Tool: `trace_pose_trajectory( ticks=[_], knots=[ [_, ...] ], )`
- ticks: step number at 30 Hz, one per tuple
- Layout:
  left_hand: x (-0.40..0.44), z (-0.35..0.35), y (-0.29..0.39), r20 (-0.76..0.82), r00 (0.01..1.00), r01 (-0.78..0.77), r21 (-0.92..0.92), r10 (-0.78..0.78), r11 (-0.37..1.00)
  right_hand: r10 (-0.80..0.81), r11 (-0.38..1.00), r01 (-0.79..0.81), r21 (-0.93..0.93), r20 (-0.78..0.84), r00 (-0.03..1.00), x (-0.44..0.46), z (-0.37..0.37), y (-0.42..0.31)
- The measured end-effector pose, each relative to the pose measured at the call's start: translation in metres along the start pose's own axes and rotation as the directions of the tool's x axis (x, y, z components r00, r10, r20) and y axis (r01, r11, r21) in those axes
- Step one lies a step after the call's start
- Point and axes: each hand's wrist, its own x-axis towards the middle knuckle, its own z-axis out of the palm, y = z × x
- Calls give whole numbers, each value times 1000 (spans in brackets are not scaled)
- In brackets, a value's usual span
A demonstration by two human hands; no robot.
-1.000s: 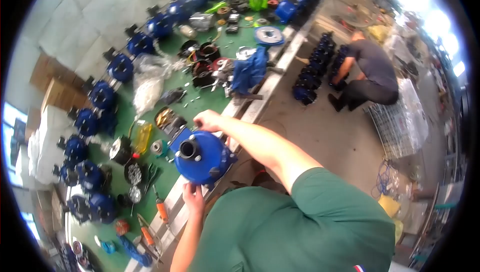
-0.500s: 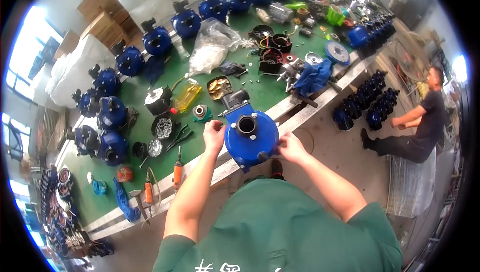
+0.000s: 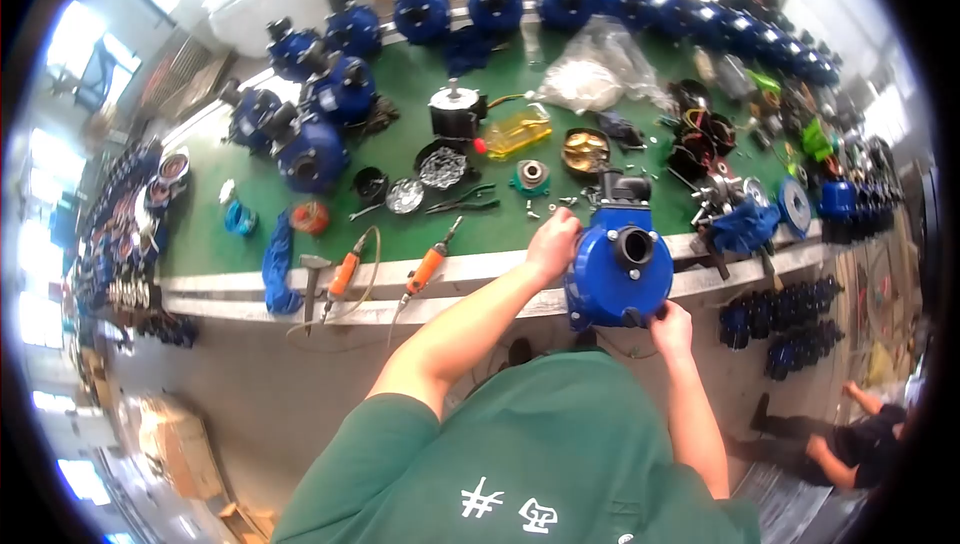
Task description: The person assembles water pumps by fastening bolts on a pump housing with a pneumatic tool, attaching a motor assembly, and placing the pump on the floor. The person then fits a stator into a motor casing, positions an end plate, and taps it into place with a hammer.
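Note:
A blue round pump (image 3: 622,279) with a dark port facing up is held at the table's front edge. My left hand (image 3: 555,244) grips its left side, fingers closed against the casing. My right hand (image 3: 672,329) is closed at its lower right edge; the fingertips are partly hidden. Just behind the pump are a brass-coloured dish of parts (image 3: 585,151) and a teal ring-shaped part (image 3: 530,178). Left of my left hand, two orange power drivers (image 3: 427,270) lie by the edge.
Blue pumps (image 3: 495,6) line the back of the green table (image 3: 400,244). A yellow bottle (image 3: 518,132), screw bowls (image 3: 441,165) and a hammer (image 3: 312,279) lie left. Another person (image 3: 865,444) sits low at right, near pumps on the floor (image 3: 780,314).
The view has swung left, so the table and pump appear farther right. My left hand has moved from the pump's upper part to its left side, and my right hand lower on it.

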Motion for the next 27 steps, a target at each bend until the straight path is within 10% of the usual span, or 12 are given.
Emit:
trace_pose_trajectory(
  ticks=[11,17,21,27],
  knots=[
    [-95,-44,-31,-143,904,328,-370,-402,869,-205,971,193,-143,-78,976,3,9,20],
    [-206,-157,-116,-522,734,533,49,-433,845,-126,967,129,-221,27,992,6,-1,2],
    [-258,-209,-160,-511,764,569,244,-394,786,-90,961,120,-249,129,988,15,-4,12],
    [-269,-279,-219,-652,337,911,408,-679,60,-119,955,155,-254,149,982,16,-4,21]
  ],
)
